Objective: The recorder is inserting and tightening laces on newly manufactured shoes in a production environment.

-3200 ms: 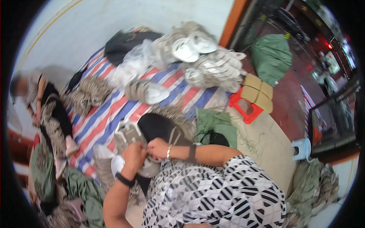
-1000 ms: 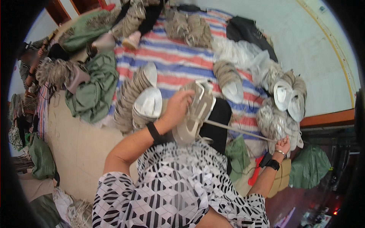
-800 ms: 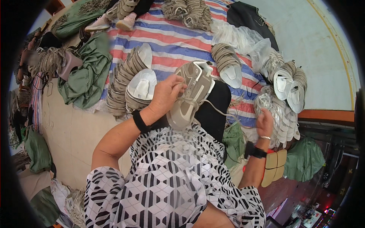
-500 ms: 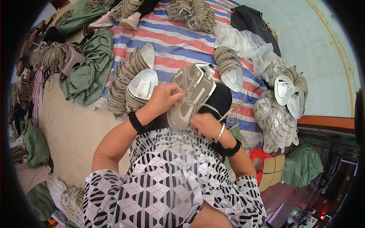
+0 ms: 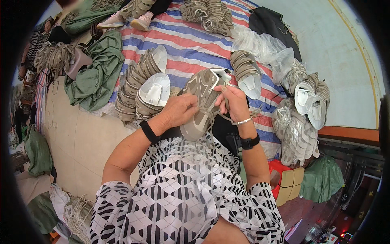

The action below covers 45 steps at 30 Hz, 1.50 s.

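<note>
A beige and grey shoe upper [image 5: 195, 128] with white trim lies over my lap, its toe toward me. My left hand [image 5: 178, 112] is closed at its left side, thumb and fingers pinched against the lacing area. My right hand [image 5: 235, 103] is raised over the upper's right side near the collar, fingers pinched together on a thin beige shoelace. A slack stretch of that shoelace [image 5: 224, 118] trails below the right hand from the middle of the upper. What exactly lies between the left fingertips is hidden.
Nested stacks of shoe uppers stand at left [image 5: 134, 89], ahead [image 5: 245, 67] and right [image 5: 310, 97] on a striped sheet [image 5: 183, 38]. Clear plastic bags [image 5: 264, 49] lie beyond. A green sack [image 5: 95, 73] is at far left, a red crate [image 5: 276, 173] at right. Another person's pink shoes [image 5: 140, 22] show at the top.
My right hand has moved up and away from me, from beside the toe to near the collar. My left hand has shifted slightly right and down, staying at the upper.
</note>
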### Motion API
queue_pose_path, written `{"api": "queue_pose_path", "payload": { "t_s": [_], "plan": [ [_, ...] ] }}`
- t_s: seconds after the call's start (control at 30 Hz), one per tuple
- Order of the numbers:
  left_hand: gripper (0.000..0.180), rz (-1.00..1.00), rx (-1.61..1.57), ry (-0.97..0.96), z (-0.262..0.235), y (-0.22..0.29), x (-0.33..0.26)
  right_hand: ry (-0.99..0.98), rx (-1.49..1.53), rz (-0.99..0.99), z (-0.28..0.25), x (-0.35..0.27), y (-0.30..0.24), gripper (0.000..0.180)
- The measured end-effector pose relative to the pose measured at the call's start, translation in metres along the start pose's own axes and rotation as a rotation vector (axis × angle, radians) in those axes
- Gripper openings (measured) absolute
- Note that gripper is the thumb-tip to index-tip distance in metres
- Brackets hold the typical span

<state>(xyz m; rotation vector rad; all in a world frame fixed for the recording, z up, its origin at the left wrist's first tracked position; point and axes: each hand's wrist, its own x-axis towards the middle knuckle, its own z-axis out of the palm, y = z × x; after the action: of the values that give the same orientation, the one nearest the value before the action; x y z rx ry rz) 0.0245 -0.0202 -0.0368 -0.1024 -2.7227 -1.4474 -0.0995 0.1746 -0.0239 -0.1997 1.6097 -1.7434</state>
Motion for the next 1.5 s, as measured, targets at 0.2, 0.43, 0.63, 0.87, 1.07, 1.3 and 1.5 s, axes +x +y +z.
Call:
{"api": "queue_pose_path", "payload": {
  "t_s": [0.2, 0.43, 0.63, 0.87, 1.07, 1.3, 1.5],
  "plan": [
    [0.013, -0.097, 0.021, 0.040, 0.006, -0.003, -0.001, -0.167, -0.004, 0.188, 0.008, -0.007, 0.020, 0.028],
    [0.011, -0.089, 0.258, 0.195, 0.025, 0.021, 0.010, -0.176, 0.004, 0.163, 0.007, -0.027, 0.023, 0.031],
    [0.012, -0.226, -0.072, 0.271, 0.044, -0.002, -0.008, -0.162, -0.095, 0.100, 0.016, -0.039, 0.032, 0.033],
    [0.008, 0.051, 0.330, 0.241, 0.034, 0.022, 0.002, -0.140, 0.150, 0.125, 0.011, -0.038, 0.037, 0.033],
    [0.010, 0.041, 0.132, 0.305, 0.029, 0.007, -0.002, -0.231, 0.243, 0.112, -0.005, -0.028, 0.043, 0.038],
    [0.015, -0.139, -0.037, 0.123, 0.025, -0.003, -0.012, -0.280, 0.279, 0.111, -0.002, -0.027, 0.052, 0.037],
    [0.019, -0.207, -0.177, 0.149, 0.031, -0.010, -0.011, -0.318, 0.303, 0.095, -0.004, -0.029, 0.051, 0.039]
  ]
}}
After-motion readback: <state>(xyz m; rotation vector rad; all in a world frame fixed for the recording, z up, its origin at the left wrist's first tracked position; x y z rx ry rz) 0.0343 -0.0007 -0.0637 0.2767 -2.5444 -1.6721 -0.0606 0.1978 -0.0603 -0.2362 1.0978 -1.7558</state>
